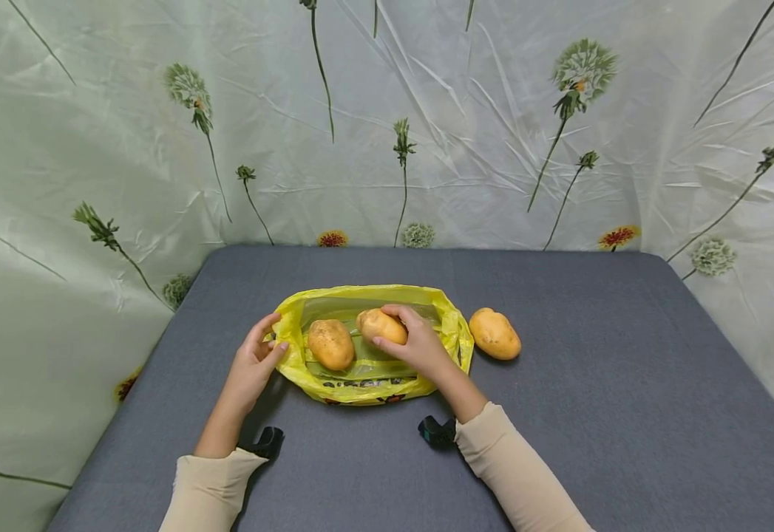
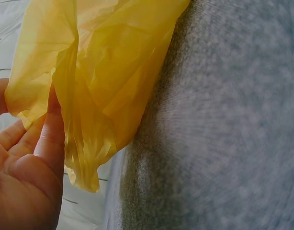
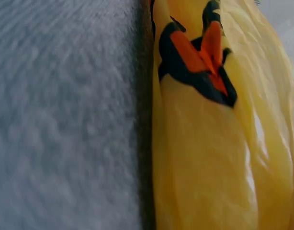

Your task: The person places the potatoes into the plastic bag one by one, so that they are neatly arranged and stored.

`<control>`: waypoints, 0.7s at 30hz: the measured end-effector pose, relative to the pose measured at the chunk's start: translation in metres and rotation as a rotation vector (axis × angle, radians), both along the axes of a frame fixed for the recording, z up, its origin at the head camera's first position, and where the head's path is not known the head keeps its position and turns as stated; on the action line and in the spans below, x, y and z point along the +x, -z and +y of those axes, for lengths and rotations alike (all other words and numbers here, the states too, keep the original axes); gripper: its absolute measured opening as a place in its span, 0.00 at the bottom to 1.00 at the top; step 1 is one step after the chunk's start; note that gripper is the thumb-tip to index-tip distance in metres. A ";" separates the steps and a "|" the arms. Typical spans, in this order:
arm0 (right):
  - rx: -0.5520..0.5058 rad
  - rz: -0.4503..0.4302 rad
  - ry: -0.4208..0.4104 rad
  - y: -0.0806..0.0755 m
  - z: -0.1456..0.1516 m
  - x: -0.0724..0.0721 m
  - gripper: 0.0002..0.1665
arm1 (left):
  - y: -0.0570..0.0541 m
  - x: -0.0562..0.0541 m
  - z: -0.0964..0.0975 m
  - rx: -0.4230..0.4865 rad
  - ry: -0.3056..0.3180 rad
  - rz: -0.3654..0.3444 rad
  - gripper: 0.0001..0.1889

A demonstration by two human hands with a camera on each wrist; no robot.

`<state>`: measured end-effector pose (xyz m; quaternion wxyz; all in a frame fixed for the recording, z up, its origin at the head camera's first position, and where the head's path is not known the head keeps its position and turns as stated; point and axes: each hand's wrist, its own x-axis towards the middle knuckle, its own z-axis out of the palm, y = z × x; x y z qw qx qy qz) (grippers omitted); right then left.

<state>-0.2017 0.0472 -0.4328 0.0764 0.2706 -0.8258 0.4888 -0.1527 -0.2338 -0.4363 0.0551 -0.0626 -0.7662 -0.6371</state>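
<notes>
A yellow plastic bag (image 1: 451, 314) lies on its base with its mouth spread wide, facing up. My left hand (image 1: 256, 358) pinches the bag's left rim; the left wrist view shows the thumb and fingers (image 2: 52, 132) on either side of the thin plastic. Inside the bag, a potato (image 1: 330, 345) rests toward the left. My right hand (image 1: 420, 346) reaches over the right part of the opening and grips a second potato (image 1: 378, 325) between thumb and fingers. In the right wrist view the printed bag side (image 3: 204, 158) fills the right half, and the hand is almost wholly hidden.
Just right of the bag, a third potato (image 1: 495, 334) sits on the grey cloth-covered table (image 1: 626, 384). A flower-printed curtain (image 1: 480, 148) hangs behind the table and along its sides. Black straps (image 1: 436, 431) show at both wrists, near the beige sleeves.
</notes>
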 end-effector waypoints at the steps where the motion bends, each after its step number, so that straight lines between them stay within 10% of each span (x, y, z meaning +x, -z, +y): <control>1: 0.007 -0.004 0.002 0.000 -0.001 0.000 0.29 | 0.000 0.000 0.000 -0.003 0.000 -0.002 0.27; 21: -0.025 -0.200 -0.012 0.004 -0.019 0.001 0.29 | -0.001 0.000 0.001 0.000 0.004 0.009 0.27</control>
